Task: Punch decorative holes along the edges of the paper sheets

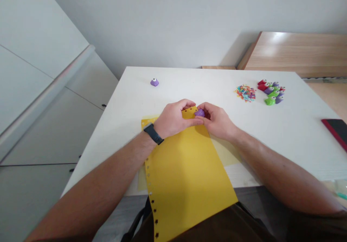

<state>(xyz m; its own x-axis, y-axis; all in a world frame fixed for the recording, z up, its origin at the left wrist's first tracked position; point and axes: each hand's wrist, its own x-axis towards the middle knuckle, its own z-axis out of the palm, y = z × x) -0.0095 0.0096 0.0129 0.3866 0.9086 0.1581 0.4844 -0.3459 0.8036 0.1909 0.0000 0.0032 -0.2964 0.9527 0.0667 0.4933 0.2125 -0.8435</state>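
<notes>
A yellow sheet of paper (187,173) slants from the tabletop down over the near edge toward my lap. Small star-shaped holes run along its left edge and part of its far edge. My left hand (173,118), with a dark watch (153,133) on the wrist, is closed on the far edge of the sheet. Gripped in my right hand (219,121) is a small purple craft punch (200,113), set at the sheet's far right corner. My left thumb reaches across to the right fingers, just below the punch. The fingers partly hide the punch.
Another purple punch (154,82) stands at the back left of the white table (108,144). A heap of colourful paper bits (245,93) lies right of centre, beside several red, green and purple punches (271,91). A dark, red-edged flat object (336,131) rests at the right.
</notes>
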